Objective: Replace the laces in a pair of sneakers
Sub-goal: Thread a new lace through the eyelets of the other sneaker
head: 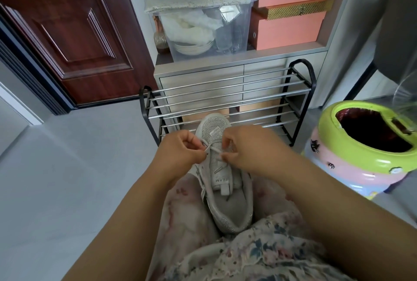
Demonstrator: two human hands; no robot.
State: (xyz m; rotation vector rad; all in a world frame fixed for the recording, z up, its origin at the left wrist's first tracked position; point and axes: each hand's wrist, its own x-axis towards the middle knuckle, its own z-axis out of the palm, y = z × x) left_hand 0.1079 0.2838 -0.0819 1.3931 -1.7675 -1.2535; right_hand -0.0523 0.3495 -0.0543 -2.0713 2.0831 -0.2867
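A light grey sneaker (225, 199) lies on my lap, toe pointing away from me, its tongue and opening facing up. A pale lace (214, 149) crosses the front eyelets. My left hand (180, 152) pinches one strand of the lace at the shoe's left side. My right hand (246, 147) pinches the other strand at the right side. Both hands sit over the front half of the shoe and hide part of the eyelets. Only one sneaker is in view.
A black and chrome shoe rack (225, 100) stands just beyond the shoe, before a grey cabinet (203, 73) bearing a clear storage bin (203, 28) and pink boxes (288, 10). A green and pink stool-like bin (361, 152) stands right. A dark wooden door (67, 32) is left.
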